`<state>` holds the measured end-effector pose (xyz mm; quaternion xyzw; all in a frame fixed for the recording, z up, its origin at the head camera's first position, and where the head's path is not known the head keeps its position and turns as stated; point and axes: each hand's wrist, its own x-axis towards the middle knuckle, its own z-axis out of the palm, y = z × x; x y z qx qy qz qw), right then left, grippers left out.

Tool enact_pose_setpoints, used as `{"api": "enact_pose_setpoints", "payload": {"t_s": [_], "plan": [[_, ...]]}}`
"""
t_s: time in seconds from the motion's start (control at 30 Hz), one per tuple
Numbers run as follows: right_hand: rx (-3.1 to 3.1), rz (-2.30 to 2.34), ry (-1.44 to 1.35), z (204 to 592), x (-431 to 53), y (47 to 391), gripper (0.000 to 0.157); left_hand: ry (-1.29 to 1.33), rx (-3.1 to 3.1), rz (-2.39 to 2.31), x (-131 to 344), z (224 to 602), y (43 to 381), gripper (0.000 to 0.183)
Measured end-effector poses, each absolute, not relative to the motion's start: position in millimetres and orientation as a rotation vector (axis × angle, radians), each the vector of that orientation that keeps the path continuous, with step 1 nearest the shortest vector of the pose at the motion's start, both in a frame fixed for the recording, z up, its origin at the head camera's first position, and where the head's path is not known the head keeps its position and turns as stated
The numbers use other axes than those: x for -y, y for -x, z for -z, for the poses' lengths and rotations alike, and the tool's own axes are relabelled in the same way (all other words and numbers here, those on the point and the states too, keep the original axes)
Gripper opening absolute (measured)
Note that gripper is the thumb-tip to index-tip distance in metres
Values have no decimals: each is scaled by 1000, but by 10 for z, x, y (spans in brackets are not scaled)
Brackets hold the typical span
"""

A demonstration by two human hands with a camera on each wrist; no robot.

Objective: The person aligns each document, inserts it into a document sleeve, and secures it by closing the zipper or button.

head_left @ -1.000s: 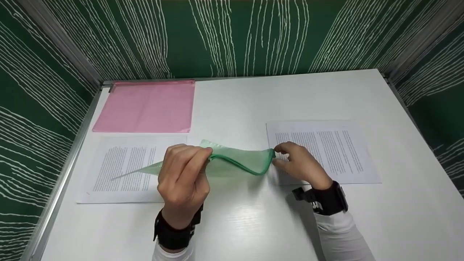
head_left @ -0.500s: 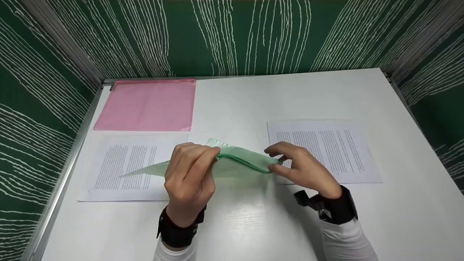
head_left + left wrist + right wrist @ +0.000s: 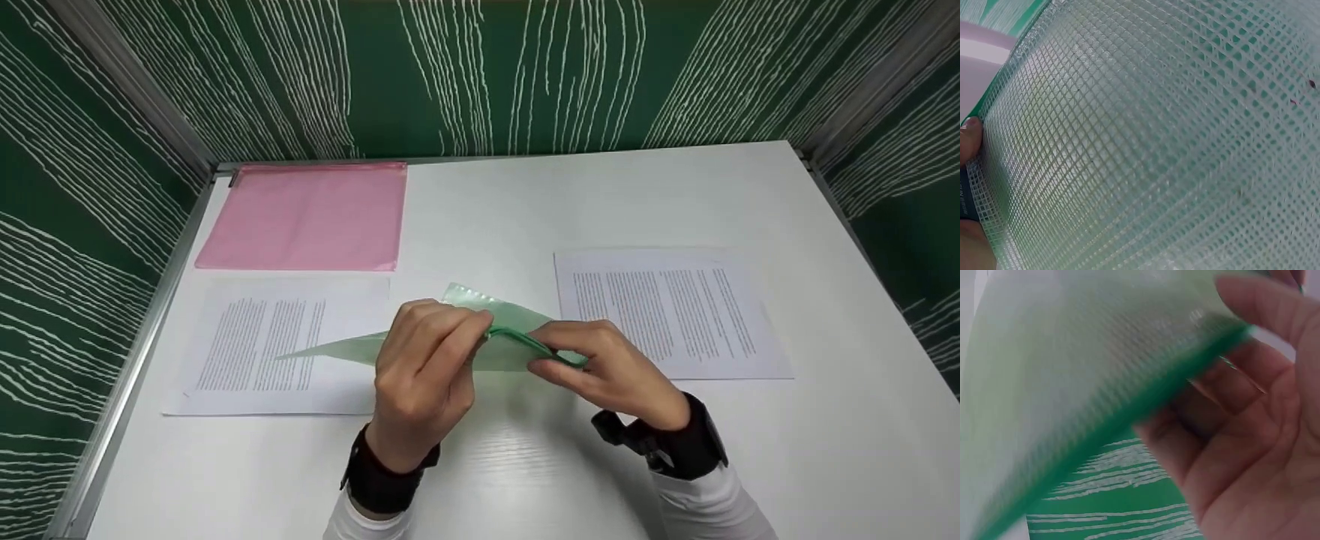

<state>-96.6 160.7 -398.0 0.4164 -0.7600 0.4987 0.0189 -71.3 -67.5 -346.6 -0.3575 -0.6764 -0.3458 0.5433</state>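
A translucent green mesh zip pouch (image 3: pixel 345 350) is held up above the white table, its mouth edge with the dark green zip bent between the two hands. My left hand (image 3: pixel 424 375) pinches that edge near its middle. Further right, my right hand (image 3: pixel 619 367) has its thumb and fingers on opposite sides of the zip edge. The mesh of the pouch (image 3: pixel 1140 129) fills most of the left wrist view. In the right wrist view, the green zip strip runs diagonally between the thumb and curled fingers of the right hand (image 3: pixel 1269 450).
A pink zip pouch (image 3: pixel 300 217) lies flat at the table's back left. Printed sheets (image 3: pixel 191 401) lie at the left, partly behind the green pouch and left hand. More printed sheets (image 3: pixel 690 322) lie at the right. Green walls with white lines stand around the table (image 3: pixel 480 480).
My left hand has moved right with the green pouch. My right hand has gone from the pouch's right corner, loosened its fingers, and moved left along the zip edge, closer to the left hand.
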Motion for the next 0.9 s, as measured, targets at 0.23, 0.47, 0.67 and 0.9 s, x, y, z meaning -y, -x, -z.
{"api": "enact_pose_setpoints", "payload": {"t_s": [0.23, 0.47, 0.67, 0.9], "plan": [[2174, -1713, -1190, 4043, -1618, 1024, 25, 829, 1690, 833, 708, 3484, 747, 12], [2068, -1910, -991, 4017, -1845, 1116, 24, 730, 1810, 837, 837, 3498, 781, 13], [2073, -1985, -738, 3946, -2047, 1129, 18, 612, 1844, 916, 982, 3487, 804, 12], [1891, -2080, -619, 3902, -2153, 1112, 12, 539, 1829, 1313, 1093, 3515, 877, 28]]}}
